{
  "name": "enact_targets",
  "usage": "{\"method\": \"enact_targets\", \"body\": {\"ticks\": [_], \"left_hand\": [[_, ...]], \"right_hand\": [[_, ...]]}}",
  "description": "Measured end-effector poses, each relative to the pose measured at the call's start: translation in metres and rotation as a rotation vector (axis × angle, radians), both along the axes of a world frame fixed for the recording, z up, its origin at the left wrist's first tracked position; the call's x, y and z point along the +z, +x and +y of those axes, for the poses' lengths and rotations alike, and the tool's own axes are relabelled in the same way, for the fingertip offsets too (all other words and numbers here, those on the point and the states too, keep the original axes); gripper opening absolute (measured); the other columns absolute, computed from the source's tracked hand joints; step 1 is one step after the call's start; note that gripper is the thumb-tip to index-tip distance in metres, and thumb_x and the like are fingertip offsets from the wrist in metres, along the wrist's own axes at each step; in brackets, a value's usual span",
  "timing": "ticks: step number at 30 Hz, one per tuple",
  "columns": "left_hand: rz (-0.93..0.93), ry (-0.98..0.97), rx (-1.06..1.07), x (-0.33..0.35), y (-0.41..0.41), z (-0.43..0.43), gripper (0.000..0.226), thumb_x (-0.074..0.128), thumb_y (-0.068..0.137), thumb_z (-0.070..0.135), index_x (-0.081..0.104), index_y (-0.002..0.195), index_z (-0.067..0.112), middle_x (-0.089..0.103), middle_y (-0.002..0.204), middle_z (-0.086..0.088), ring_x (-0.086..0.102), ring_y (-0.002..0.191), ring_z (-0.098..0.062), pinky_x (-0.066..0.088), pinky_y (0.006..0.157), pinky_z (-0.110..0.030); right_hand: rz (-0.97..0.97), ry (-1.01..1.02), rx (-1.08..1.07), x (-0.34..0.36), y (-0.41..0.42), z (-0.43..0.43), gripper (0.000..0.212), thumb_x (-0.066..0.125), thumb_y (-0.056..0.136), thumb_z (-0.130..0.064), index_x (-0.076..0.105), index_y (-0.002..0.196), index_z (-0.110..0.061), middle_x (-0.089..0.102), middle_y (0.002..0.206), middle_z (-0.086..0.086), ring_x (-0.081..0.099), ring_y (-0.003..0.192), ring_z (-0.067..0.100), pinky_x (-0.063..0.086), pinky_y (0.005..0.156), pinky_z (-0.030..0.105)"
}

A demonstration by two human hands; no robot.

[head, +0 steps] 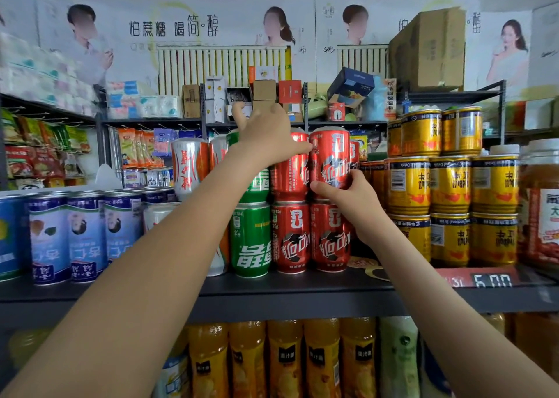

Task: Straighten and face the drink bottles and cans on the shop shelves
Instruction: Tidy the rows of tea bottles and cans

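**Both hands at the upper red can**

Bottom of frame: orange bottles (320,361) under the shelf (302,291). Centre: right hand (351,201), fingers clamped on the red can (329,158) stacked in the upper row. Left hand (266,137) up-left of it, fingers loosely apart, thumb touching the can. Yellow cans (450,186) to the right.

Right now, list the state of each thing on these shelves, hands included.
Upper red cola can, upright on the stack, label forward, gripped low.
Right hand, grips that can's base.
Left hand, fingers spread, resting atop the stack, thumb touching that can.
Lower red cola cans, upright, labels forward.
Green cans, upright, stacked two high.
Yellow cans, upright, stacked three high.
Orange juice bottles, upright, labels forward.
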State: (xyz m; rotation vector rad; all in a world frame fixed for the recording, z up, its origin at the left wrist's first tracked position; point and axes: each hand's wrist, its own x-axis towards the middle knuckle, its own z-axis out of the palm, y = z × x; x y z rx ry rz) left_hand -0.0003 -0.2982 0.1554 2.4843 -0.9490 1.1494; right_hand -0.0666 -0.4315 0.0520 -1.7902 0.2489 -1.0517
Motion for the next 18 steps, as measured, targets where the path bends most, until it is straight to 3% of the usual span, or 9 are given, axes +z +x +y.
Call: {"method": "enact_targets", "body": {"ticks": [3, 10, 13, 16, 18], "left_hand": [[0.083, -0.012, -0.102, 0.006, 0.003, 0.004, 0.074, 0.056, 0.078, 0.069, 0.047, 0.122, 0.01, 0.051, 0.098, 0.002, 0.051, 0.116, -0.024, 0.005, 0.113, -0.05], [0.255, 0.037, -0.249, 0.017, 0.005, 0.013, 0.052, 0.06, 0.084, 0.055, 0.064, 0.115, 0.013, 0.063, 0.108, 0.002, 0.046, 0.096, -0.015, 0.008, 0.102, -0.041], [0.282, 0.075, -0.256, 0.018, 0.005, 0.016, 0.04, 0.058, 0.089, 0.048, 0.062, 0.117, 0.02, 0.062, 0.115, 0.004, 0.046, 0.101, -0.014, 0.01, 0.102, -0.041], [0.27, 0.114, -0.251, 0.02, 0.002, 0.02, 0.032, 0.054, 0.094, 0.038, 0.058, 0.122, 0.024, 0.059, 0.123, 0.001, 0.047, 0.108, -0.016, 0.022, 0.092, -0.031], [0.245, 0.139, -0.22, 0.019, 0.0, 0.02, 0.033, 0.051, 0.096, 0.038, 0.053, 0.127, 0.027, 0.057, 0.126, 0.003, 0.047, 0.117, -0.017, 0.018, 0.097, -0.036]], "right_hand": [[-0.003, 0.0, -0.005, 0.0, -0.001, 0.0, 0.075, 0.078, 0.073, -0.039, 0.039, 0.133, -0.017, 0.057, 0.123, 0.003, 0.06, 0.107, 0.022, 0.051, 0.093, 0.044], [-0.005, 0.005, 0.002, 0.0, -0.002, 0.001, 0.074, 0.078, 0.074, -0.038, 0.04, 0.133, -0.016, 0.058, 0.123, 0.003, 0.061, 0.106, 0.022, 0.051, 0.091, 0.042], [-0.003, 0.011, 0.012, -0.001, -0.002, 0.002, 0.073, 0.077, 0.074, -0.037, 0.04, 0.133, -0.016, 0.058, 0.123, 0.004, 0.061, 0.106, 0.022, 0.051, 0.092, 0.043], [0.003, 0.007, 0.023, -0.001, -0.003, 0.003, 0.072, 0.077, 0.075, -0.037, 0.04, 0.133, -0.016, 0.058, 0.123, 0.004, 0.061, 0.106, 0.022, 0.051, 0.093, 0.044], [0.003, 0.006, 0.023, -0.001, -0.003, 0.003, 0.072, 0.077, 0.075, -0.037, 0.04, 0.133, -0.017, 0.058, 0.122, 0.003, 0.061, 0.106, 0.022, 0.051, 0.092, 0.044]]}}
